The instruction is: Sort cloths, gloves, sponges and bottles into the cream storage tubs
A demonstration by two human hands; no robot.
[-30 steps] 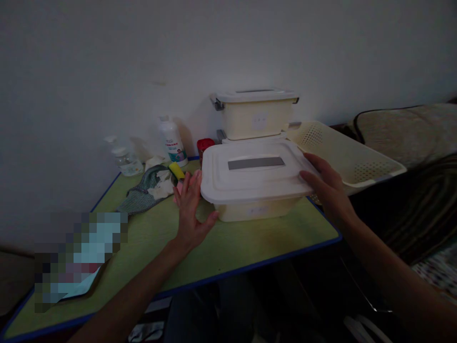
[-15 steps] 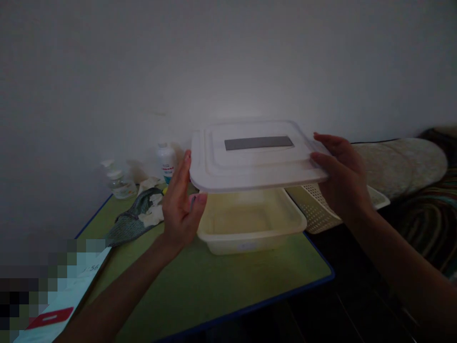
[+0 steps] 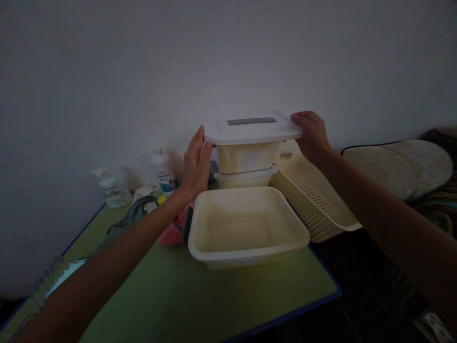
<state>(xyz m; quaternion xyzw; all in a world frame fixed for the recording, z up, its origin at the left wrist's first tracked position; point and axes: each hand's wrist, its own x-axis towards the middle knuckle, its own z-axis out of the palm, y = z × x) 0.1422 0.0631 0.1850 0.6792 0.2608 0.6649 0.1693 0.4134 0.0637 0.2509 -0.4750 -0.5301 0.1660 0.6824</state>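
Note:
A white rectangular lid (image 3: 250,131) with a grey strip on top lies level over the upper of two stacked cream plastic boxes (image 3: 246,157) at the back of the table. I cannot tell whether it rests on that box's rim. My left hand (image 3: 198,164) grips the lid's left edge, fingers up along its side and thumb near the front corner. My right hand (image 3: 312,133) pinches the right edge, thumb uppermost. Nearer to me stands an uncovered cream box (image 3: 246,228) with nothing visible inside.
Left on the green table (image 3: 178,295) are a pump bottle (image 3: 114,190), a white bottle (image 3: 164,171), a grey-green cloth (image 3: 124,221) and a pink item (image 3: 171,233). A perforated cream basket (image 3: 314,205) stands at the right, beside a rolled light bundle (image 3: 396,166).
Both hands have carried the lid away from me, from above the near box to the stack behind. The view has shifted, and the stacked boxes and more of the basket now show.

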